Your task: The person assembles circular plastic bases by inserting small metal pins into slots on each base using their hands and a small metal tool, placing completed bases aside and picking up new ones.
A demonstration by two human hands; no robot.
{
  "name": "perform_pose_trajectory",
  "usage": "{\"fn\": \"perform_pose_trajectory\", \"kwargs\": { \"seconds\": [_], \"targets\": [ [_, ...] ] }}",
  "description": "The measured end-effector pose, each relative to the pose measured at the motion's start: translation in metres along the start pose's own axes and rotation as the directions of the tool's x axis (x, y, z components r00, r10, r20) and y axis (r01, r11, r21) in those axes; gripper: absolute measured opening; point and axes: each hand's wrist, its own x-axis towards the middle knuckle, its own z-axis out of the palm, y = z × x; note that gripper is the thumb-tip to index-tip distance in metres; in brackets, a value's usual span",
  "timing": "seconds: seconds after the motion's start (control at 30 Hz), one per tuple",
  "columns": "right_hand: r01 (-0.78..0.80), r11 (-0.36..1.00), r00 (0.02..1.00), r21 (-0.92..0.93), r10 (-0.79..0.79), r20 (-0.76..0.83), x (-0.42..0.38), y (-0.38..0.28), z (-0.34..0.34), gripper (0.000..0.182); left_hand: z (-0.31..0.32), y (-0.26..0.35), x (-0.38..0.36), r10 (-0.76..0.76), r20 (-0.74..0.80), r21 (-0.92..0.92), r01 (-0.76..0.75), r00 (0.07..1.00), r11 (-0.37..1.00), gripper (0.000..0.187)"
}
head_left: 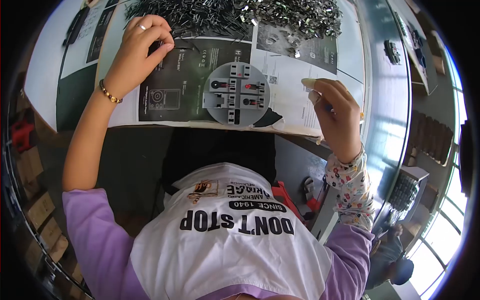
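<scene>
My left hand (148,42), with a ring and a beaded bracelet, is at the near edge of a heap of thin black parts (185,20). Its thumb and forefinger pinch a thin black strip (187,49). A round grey fixture (215,112) lies at the table's near edge between my hands, carrying small black blocks and pieces with red and black ends. Right of the fixture, my right hand (337,107) is raised with curled fingers and a yellowish covering on one fingertip. A bit of blue shows between the fingers; what it is I cannot tell.
Small shiny metal pieces (310,20) are piled at the back right. Printed cardboard (167,75) covers the table, its near edge torn. Another small assembly (392,52) sits on the metal surface to the right. Boxes (40,210) stand at the left, and another person (390,255) is at the lower right.
</scene>
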Motion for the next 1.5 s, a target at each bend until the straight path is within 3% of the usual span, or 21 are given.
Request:
{"fn": "perform_pose_trajectory", "kwargs": {
  "seconds": [0.13,0.23,0.27,0.4,0.5,0.53,0.63,0.67,0.7,0.77,0.93,1.0,1.03,1.07,1.17,1.33,1.43,1.5],
  "targets": [
    [-0.227,0.974,0.971,-0.015,0.225,-0.083,0.019,0.023,0.006,0.025,0.009,0.001,0.004,-0.012,0.016,0.024,0.012,1.0,1.0,0.008],
    [-0.079,0.977,0.991,-0.197,0.055,-0.121,0.049,0.055,0.029,0.018,0.005,0.003,0.0,0.059,0.022,0.091,-0.06,0.998,0.994,0.008],
    [-0.053,0.982,0.993,-0.179,0.033,-0.113,0.054,0.054,0.031,0.018,0.0,0.006,-0.002,0.037,0.022,0.115,-0.039,0.999,0.993,0.008],
    [-0.103,0.99,0.995,-0.095,0.103,-0.011,0.057,0.051,0.019,0.014,-0.003,0.022,0.003,0.017,-0.121,0.097,-0.005,0.993,0.995,0.008],
    [-0.008,0.996,0.996,-0.093,0.016,0.088,0.052,0.046,0.012,0.013,-0.01,0.027,0.009,-0.305,0.066,-0.118,0.311,0.95,0.943,0.007],
    [-0.01,0.995,0.996,-0.096,0.018,0.082,0.049,0.04,0.007,0.013,-0.013,0.028,0.013,-0.299,0.065,-0.118,0.305,0.952,0.945,0.007],
    [0.148,0.891,0.981,-0.429,-0.079,0.175,0.03,0.013,0.0,0.012,-0.016,0.032,0.017,-0.111,0.151,-0.054,0.12,0.982,0.991,0.002],
    [0.137,0.892,0.982,-0.432,-0.064,0.179,0.027,0.011,0.003,0.012,-0.014,0.035,0.014,-0.106,0.157,-0.068,0.117,0.982,0.991,0.002],
    [0.136,0.895,0.98,-0.425,-0.058,0.192,0.023,0.011,0.008,0.012,-0.011,0.036,0.012,-0.176,0.192,-0.245,0.221,0.965,0.944,0.003],
    [0.137,0.902,0.975,-0.41,-0.051,0.215,0.021,0.014,0.015,0.014,-0.007,0.039,0.008,-0.289,0.299,-0.545,0.411,0.909,0.73,0.008],
    [-0.015,0.985,0.974,-0.174,0.054,0.222,0.018,0.027,0.014,0.014,-0.016,0.09,0.014,-0.308,0.294,-0.463,0.417,0.905,0.782,0.013],
    [0.023,0.983,0.989,-0.184,0.005,0.151,0.018,0.027,0.016,0.014,-0.002,0.108,0.022,-0.085,0.045,-0.445,0.096,0.995,0.89,0.011],
    [0.039,0.981,0.993,-0.19,-0.018,0.115,0.015,0.027,0.015,0.014,0.005,0.117,0.025,0.041,-0.074,-0.405,-0.068,0.996,0.912,0.01],
    [0.032,0.981,0.993,-0.193,-0.01,0.115,0.013,0.027,0.015,0.014,0.012,0.124,0.025,0.044,-0.073,-0.412,-0.07,0.996,0.909,0.01],
    [0.02,0.98,0.989,-0.196,0.01,0.149,0.012,0.025,0.014,0.014,0.026,0.141,0.018,-0.199,0.076,-0.635,0.201,0.977,0.746,0.009],
    [-0.03,0.999,0.99,-0.026,0.033,0.134,0.006,0.008,0.013,0.015,0.028,0.141,0.008,-0.283,0.227,-0.616,0.363,0.932,0.699,0.011],
    [-0.091,0.983,0.989,0.16,0.071,0.127,0.008,0.0,0.012,0.016,0.028,0.127,0.01,0.046,-0.03,-0.314,-0.053,0.998,0.948,0.015],
    [-0.098,0.98,0.988,0.172,0.075,0.135,0.01,-0.001,0.015,0.016,0.025,0.127,0.011,0.045,-0.008,-0.289,-0.045,0.999,0.956,0.016]
  ]
}}
